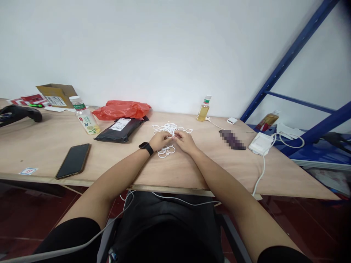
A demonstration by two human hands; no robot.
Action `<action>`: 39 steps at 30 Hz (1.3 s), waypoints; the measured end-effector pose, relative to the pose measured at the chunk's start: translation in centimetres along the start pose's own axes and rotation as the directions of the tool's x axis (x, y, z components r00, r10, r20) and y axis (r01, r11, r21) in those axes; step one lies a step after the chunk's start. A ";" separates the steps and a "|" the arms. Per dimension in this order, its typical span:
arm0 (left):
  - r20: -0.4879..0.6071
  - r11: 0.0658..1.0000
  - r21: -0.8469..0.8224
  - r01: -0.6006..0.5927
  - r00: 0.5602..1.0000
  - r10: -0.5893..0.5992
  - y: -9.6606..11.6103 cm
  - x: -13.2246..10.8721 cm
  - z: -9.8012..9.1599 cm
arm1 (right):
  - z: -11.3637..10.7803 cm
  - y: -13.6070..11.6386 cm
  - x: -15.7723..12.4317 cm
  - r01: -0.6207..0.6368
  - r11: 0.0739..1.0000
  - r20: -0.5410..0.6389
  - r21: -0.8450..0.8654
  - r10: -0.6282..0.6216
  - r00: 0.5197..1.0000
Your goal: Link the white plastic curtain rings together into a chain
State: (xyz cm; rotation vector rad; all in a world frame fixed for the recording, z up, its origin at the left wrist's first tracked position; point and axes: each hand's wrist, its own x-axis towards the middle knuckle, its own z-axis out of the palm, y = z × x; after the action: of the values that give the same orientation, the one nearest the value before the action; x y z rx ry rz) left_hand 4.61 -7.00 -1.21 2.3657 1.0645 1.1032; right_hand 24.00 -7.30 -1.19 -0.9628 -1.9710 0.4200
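My left hand (162,140) and my right hand (185,140) meet at the middle of the wooden table (178,171), fingers pinched together on small white plastic rings. A loose pile of white rings (170,128) lies just beyond my fingers. A short linked cluster of rings (166,151) lies under and just in front of my left hand. A black watch (146,148) sits on my left wrist. I cannot make out how the rings in my fingers connect.
A dark phone (73,160) lies at the left front. A tipped bottle (85,118), black parcel (119,129), red bag (123,109) and cardboard box (57,94) stand behind. A yellow drink bottle (203,109), white charger (260,143) and blue rack (298,44) are to the right.
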 end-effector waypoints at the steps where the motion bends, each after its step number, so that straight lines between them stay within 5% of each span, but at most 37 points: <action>1: -0.006 1.000 0.008 -0.011 1.000 0.011 -0.1 0.0 0.1 | 0.0 -0.1 0.0 -0.010 1.000 0.008 0.000 0.010 1.000; 7: -0.044 1.000 0.025 0.011 0.999 -0.010 -0.8 0.1 0.2 | 0.4 -0.7 0.4 -0.124 0.978 -0.082 0.166 0.139 0.987; 11: -0.111 0.997 0.051 0.064 0.992 -0.058 -0.5 0.1 0.4 | 0.6 -0.3 0.7 -0.377 0.811 -0.040 0.448 0.439 0.897; 16: -0.170 0.986 0.083 0.141 0.977 -0.126 0.0 0.1 0.3 | 0.1 0.6 0.7 -0.468 0.710 0.004 0.526 0.549 0.836; 25: -0.221 0.976 0.083 0.202 0.959 -0.179 -0.2 0.1 -0.4 | 0.3 0.5 0.7 -0.510 0.673 0.120 0.535 0.537 0.835; 39: -0.259 0.989 0.098 0.109 0.963 -0.081 -0.3 0.1 -0.3 | 0.3 0.3 0.4 -0.484 0.809 0.132 0.333 0.469 0.874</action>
State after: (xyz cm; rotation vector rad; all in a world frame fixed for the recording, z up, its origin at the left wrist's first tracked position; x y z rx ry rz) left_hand 4.23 -6.73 -1.14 2.2708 1.3445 1.3718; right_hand 23.75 -6.77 -1.32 -1.2093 -1.5886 1.0548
